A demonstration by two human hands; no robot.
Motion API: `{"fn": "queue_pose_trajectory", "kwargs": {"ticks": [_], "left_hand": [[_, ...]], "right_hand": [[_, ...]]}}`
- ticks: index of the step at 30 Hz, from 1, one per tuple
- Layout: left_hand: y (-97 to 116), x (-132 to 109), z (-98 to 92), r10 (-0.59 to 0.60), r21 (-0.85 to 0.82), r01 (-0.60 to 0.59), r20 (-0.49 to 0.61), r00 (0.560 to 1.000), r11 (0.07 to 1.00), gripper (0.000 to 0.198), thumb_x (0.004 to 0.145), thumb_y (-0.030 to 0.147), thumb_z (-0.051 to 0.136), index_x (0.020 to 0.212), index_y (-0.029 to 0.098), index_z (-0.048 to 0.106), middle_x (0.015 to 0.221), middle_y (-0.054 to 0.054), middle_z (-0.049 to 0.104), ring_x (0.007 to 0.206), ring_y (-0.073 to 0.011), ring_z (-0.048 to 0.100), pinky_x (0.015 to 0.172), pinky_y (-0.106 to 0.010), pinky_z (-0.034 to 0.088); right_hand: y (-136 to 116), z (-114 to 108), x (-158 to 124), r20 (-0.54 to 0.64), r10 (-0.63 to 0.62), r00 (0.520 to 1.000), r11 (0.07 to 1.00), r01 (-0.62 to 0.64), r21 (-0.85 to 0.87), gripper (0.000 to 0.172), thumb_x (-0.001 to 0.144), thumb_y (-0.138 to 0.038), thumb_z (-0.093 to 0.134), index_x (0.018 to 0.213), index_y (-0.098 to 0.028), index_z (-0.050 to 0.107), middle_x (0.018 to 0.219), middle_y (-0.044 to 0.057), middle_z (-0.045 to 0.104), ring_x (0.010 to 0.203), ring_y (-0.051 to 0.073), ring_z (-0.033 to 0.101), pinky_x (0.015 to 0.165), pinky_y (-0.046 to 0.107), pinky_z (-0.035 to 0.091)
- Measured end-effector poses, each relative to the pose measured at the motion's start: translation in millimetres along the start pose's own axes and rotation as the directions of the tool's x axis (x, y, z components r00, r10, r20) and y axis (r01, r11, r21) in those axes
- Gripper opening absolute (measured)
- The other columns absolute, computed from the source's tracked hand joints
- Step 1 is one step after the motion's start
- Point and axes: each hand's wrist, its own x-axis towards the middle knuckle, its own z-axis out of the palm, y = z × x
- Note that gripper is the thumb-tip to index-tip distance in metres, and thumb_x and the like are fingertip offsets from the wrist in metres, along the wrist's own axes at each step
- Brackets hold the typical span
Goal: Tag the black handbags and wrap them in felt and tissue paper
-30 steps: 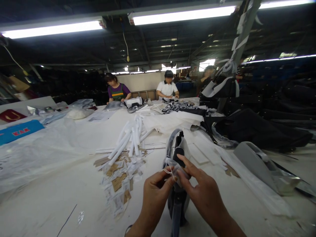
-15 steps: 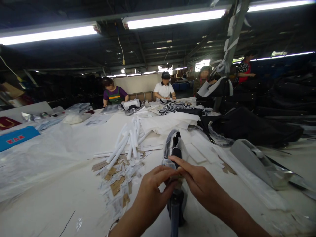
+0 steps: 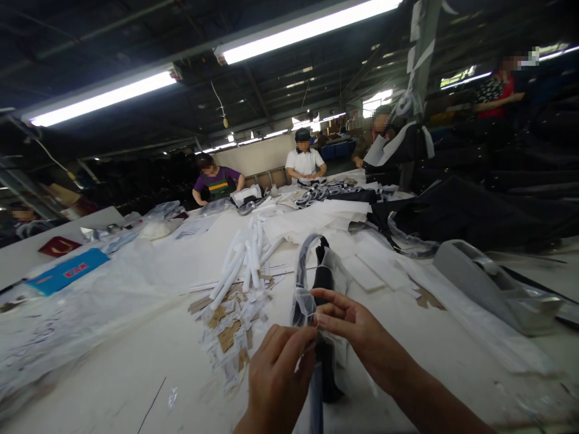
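A dark bag point(image 3: 322, 277) with a looped grey strap point(image 3: 300, 265) stands in front of me, partly covered in thin clear plastic wrap point(image 3: 304, 300). My left hand point(image 3: 283, 367) is closed in a pinch at the near side of the strap, with its fingertips on the wrap. From the right, my right hand point(image 3: 355, 328) pinches the same wrap, its index finger lying along the top. The fingertips of both hands almost meet. Exactly what lies between them is partly hidden. Below the hands, the lower strap point(image 3: 316, 392) runs toward me.
Paper tags point(image 3: 230, 337) and white tubes point(image 3: 244, 256) lie to the left. A grey tape dispenser point(image 3: 488, 283) stands at right, near black fabric point(image 3: 488, 211). A blue KAK packet point(image 3: 67, 271) is at far left. Co-workers point(image 3: 305, 160) work across the table.
My left hand has drawn slightly down and toward me, and my right hand's fingers have shifted on the wrap. The camera view has tilted and turned slightly.
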Motion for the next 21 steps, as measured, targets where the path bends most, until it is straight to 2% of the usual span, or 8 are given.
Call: {"fn": "queue_pose_trajectory", "kwargs": {"ticks": [2,4,7,10,14,16,19,21], "left_hand": [[3.0,0.6,1.3,-0.069,-0.047,0.068,-0.016,0.997,0.997,0.024,0.085,0.008,0.061,0.099,0.027,0.066,0.078,0.002,0.067,0.069,-0.0127,0.064,0.066,-0.022,0.05],[4.3,1.6,2.3,-0.248,-0.17,0.243,-0.006,0.969,0.955,0.014,0.085,0.014,0.066,0.094,0.025,0.066,0.076,0.002,0.067,0.067,-0.0121,0.064,0.064,-0.021,0.051],[4.5,1.8,4.3,-0.543,-0.415,0.529,0.095,0.834,0.74,0.018,0.079,0.029,0.076,0.091,0.02,0.066,0.072,0.002,0.065,0.063,-0.0124,0.064,0.06,-0.021,0.052],[5.8,1.0,5.6,-0.664,-0.528,0.625,0.145,0.734,0.575,0.027,0.073,0.034,0.081,0.089,0.018,0.066,0.072,0.002,0.062,0.064,-0.0114,0.061,0.06,-0.019,0.051],[8.1,1.0,4.2,-0.657,-0.52,0.598,0.09,0.748,0.61,0.029,0.071,0.034,0.083,0.088,0.018,0.067,0.072,0.002,0.062,0.066,-0.0107,0.061,0.065,-0.019,0.051],[7.6,0.5,3.7,-0.664,-0.531,0.599,0.086,0.742,0.6,0.032,0.068,0.035,0.085,0.087,0.018,0.067,0.071,0.002,0.063,0.066,-0.0108,0.062,0.065,-0.019,0.052],[6.3,-2.6,4.0,-0.71,-0.56,0.619,0.076,0.7,0.551,0.036,0.066,0.037,0.087,0.087,0.017,0.067,0.07,0.002,0.064,0.064,-0.0102,0.061,0.061,-0.017,0.051],[7.0,-4.5,2.7,-0.704,-0.533,0.613,0.044,0.709,0.584,0.035,0.066,0.037,0.087,0.087,0.017,0.068,0.071,0.0,0.065,0.064,-0.0113,0.063,0.061,-0.018,0.053]], "right_hand": [[0.4,-2.0,-3.3,-0.073,-0.114,0.991,0.982,0.101,-0.158,0.042,0.084,-0.032,0.073,0.123,-0.023,0.061,0.088,-0.002,0.066,0.087,0.015,0.063,0.088,0.03,0.047],[1.3,-4.7,-6.7,-0.129,-0.306,0.943,0.886,0.233,-0.402,0.037,0.084,-0.029,0.071,0.119,-0.024,0.063,0.088,-0.002,0.066,0.093,0.018,0.063,0.095,0.034,0.045],[5.9,-8.1,-10.0,-0.092,-0.551,0.829,0.659,0.365,-0.657,0.032,0.083,-0.024,0.069,0.115,-0.026,0.063,0.089,-0.002,0.068,0.102,0.021,0.063,0.102,0.038,0.042],[11.7,-9.4,-10.6,-0.03,-0.699,0.714,0.492,0.45,-0.746,0.031,0.084,-0.019,0.066,0.114,-0.026,0.061,0.088,-0.002,0.069,0.109,0.022,0.061,0.109,0.042,0.037],[16.9,-9.6,-12.0,0.109,-0.858,0.502,0.177,0.487,-0.855,0.039,0.081,-0.011,0.066,0.116,-0.026,0.06,0.084,-0.003,0.071,0.111,0.024,0.061,0.118,0.054,0.023],[19.2,-9.7,-13.3,0.168,-0.887,0.431,0.056,0.46,-0.886,0.042,0.08,-0.009,0.065,0.118,-0.026,0.06,0.08,-0.004,0.071,0.11,0.024,0.062,0.118,0.056,0.021],[22.8,-10.0,-12.8,0.162,-0.898,0.408,0.031,0.426,-0.904,0.038,0.08,-0.007,0.063,0.113,-0.025,0.063,0.08,-0.003,0.071,0.107,0.024,0.064,0.118,0.056,0.023],[24.2,-10.6,-10.3,0.098,-0.881,0.464,0.12,0.417,-0.901,0.034,0.08,-0.008,0.063,0.109,-0.026,0.064,0.083,-0.003,0.071,0.105,0.024,0.065,0.117,0.056,0.024]]}}
